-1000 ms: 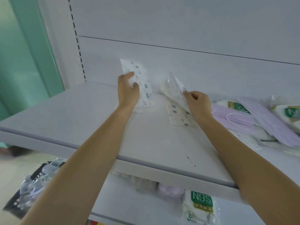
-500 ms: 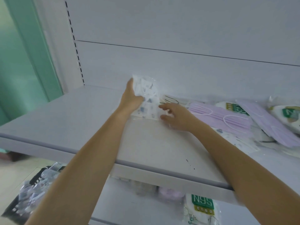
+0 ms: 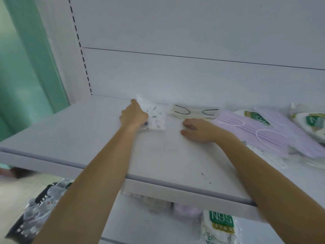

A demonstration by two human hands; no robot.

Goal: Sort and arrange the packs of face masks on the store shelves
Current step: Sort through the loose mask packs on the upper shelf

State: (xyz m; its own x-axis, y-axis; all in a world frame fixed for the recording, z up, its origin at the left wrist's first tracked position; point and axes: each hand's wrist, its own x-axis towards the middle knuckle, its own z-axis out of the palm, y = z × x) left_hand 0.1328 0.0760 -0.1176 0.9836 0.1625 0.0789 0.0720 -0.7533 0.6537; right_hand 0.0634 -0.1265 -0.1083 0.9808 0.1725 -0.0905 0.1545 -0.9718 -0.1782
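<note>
- Down low, a white pack with a green N95 label stands on the lower shelf. A dark bag of crinkly clear packs sits on the floor.
- The top shelf is flat, smooth and pale grey.
- The right hand lies flat on the top shelf with loose fingers and nothing in its grip. I think it rests there to steady the reach.
- To its right, soft purple masks in shiny clear plastic lie in a messy heap. They are likely not sorted yet.
- The left hand has its grip closed on the left edge of a small printed pack, white with little blue pictures. The pack is tipped up near the back of the top shelf, probably so it can stand in a neat row.
- Just beside it, a flat pack with black ear loops lies by the back wall.
</note>
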